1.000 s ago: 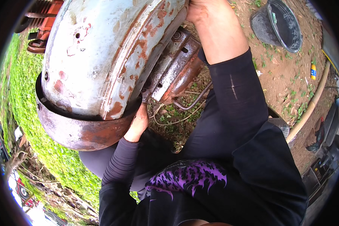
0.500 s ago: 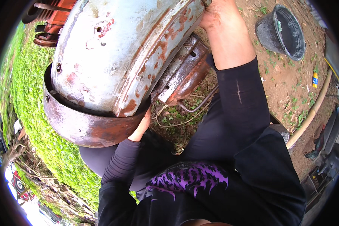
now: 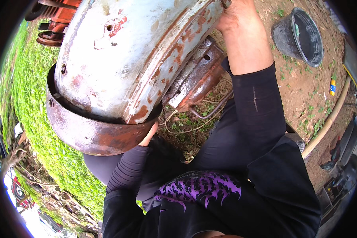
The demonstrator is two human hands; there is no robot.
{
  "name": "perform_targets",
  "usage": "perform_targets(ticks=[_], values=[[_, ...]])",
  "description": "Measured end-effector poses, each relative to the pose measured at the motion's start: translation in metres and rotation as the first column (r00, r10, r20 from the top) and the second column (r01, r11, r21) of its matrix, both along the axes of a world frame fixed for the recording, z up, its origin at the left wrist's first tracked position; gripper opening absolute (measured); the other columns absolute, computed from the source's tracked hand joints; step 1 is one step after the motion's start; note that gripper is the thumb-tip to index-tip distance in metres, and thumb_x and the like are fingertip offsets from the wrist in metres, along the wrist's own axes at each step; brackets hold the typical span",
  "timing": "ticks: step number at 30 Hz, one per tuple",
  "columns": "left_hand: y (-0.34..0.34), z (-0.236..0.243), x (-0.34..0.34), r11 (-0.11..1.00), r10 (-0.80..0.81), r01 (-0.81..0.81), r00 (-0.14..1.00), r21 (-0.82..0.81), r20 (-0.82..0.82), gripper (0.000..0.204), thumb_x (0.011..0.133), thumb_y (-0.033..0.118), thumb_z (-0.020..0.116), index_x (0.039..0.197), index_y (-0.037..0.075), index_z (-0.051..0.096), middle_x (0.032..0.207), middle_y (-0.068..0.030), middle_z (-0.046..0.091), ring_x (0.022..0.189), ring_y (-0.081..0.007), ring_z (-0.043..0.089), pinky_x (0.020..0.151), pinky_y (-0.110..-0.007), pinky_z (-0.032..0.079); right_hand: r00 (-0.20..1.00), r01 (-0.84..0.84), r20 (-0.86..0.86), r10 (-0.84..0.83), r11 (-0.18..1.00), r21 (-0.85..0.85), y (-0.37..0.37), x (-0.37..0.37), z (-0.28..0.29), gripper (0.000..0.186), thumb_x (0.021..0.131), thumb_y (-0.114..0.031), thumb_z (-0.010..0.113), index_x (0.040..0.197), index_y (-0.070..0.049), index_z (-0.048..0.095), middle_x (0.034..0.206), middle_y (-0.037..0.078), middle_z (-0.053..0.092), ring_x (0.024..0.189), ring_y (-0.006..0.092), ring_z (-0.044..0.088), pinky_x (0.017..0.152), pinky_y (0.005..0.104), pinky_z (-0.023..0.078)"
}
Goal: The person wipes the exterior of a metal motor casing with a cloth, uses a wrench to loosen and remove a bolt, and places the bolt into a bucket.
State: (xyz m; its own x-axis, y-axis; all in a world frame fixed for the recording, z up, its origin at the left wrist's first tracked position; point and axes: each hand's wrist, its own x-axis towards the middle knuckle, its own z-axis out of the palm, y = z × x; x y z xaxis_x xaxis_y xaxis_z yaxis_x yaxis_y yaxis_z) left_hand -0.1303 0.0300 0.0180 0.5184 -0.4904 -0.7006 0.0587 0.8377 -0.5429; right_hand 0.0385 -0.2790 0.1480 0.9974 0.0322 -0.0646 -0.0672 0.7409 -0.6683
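A large curved mudguard (image 3: 111, 51), grey-blue with chipped paint and rust patches, slants across the upper view. Its lower end sits inside a dark brown, rust-stained curved metal piece (image 3: 99, 137). My right hand (image 3: 238, 19) grips the mudguard's upper right edge, its fingers mostly hidden behind the metal. Low down, my left hand (image 3: 150, 135) holds the brown piece from its right underside. Most of the left fingers are out of sight beneath it. Behind the mudguard lies a rusty metal frame (image 3: 198, 79) with a bent rod.
A black bucket (image 3: 297, 37) lies tilted on the dirt at upper right. Nearby are a yellow-and-blue bottle (image 3: 332, 87) and a long pole (image 3: 327, 121). Red machinery (image 3: 61, 23) stands at upper left, beside grass (image 3: 35, 111). A thin cord (image 3: 174, 129) loops under the frame.
The mudguard's upper part has shifted slightly to the right and down, along with my right hand. My left hand and the brown piece have hardly moved.
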Motion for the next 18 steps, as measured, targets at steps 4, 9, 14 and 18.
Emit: perform_targets(ticks=[4, 9, 14, 18], values=[[0.006, -0.005, 0.002, 0.996, 0.060, -0.061, 0.998, -0.066, -0.013, 0.045, 0.101, 0.024, 0.039, 0.140, 0.003, 0.042, 0.142, -0.0151, 0.046, 0.129, -0.0294, 0.047, 0.110, -0.042, 0.038, 0.999, 0.020, 0.039, -0.019, 1.000, -0.019, 0.004, 0.005, -0.010, 0.034, 0.085, -0.028, 0.069, 0.107, -0.002, 0.066, 0.097, 0.009, 0.070, 0.079, 0.0157, 0.067, 0.069, 0.0299, 0.055], [0.003, -0.012, 0.005, 0.988, 0.075, -0.080, 0.996, -0.134, -0.042, 0.044, 0.100, 0.024, 0.038, 0.139, 0.003, 0.043, 0.141, -0.0153, 0.048, 0.128, -0.0295, 0.048, 0.109, -0.041, 0.039, 0.998, -0.024, 0.063, 0.021, 0.999, 0.048, 0.001, 0.003, -0.003, 0.028, 0.085, -0.025, 0.067, 0.103, -0.002, 0.067, 0.091, 0.008, 0.071, 0.074, 0.0148, 0.067, 0.065, 0.0290, 0.055], [0.008, -0.019, 0.007, 0.983, 0.082, -0.092, 0.994, -0.156, -0.074, 0.044, 0.100, 0.023, 0.038, 0.139, 0.002, 0.044, 0.140, -0.0155, 0.050, 0.127, -0.0295, 0.049, 0.108, -0.040, 0.039, 0.997, -0.055, 0.052, 0.050, 0.994, 0.095, 0.002, 0.004, -0.004, 0.026, 0.085, -0.023, 0.067, 0.100, -0.001, 0.068, 0.086, 0.008, 0.071, 0.069, 0.0149, 0.068, 0.063, 0.0280, 0.056], [0.008, -0.021, 0.009, 0.994, 0.053, -0.060, 0.996, -0.092, -0.077, 0.044, 0.100, 0.022, 0.037, 0.138, 0.001, 0.044, 0.139, -0.0159, 0.050, 0.127, -0.0296, 0.050, 0.108, -0.040, 0.039, 0.999, -0.034, 0.027, 0.032, 0.997, 0.065, 0.000, 0.003, -0.005, 0.026, 0.086, -0.023, 0.067, 0.100, -0.001, 0.068, 0.086, 0.009, 0.071, 0.069, 0.0150, 0.068, 0.062, 0.0281, 0.056]])
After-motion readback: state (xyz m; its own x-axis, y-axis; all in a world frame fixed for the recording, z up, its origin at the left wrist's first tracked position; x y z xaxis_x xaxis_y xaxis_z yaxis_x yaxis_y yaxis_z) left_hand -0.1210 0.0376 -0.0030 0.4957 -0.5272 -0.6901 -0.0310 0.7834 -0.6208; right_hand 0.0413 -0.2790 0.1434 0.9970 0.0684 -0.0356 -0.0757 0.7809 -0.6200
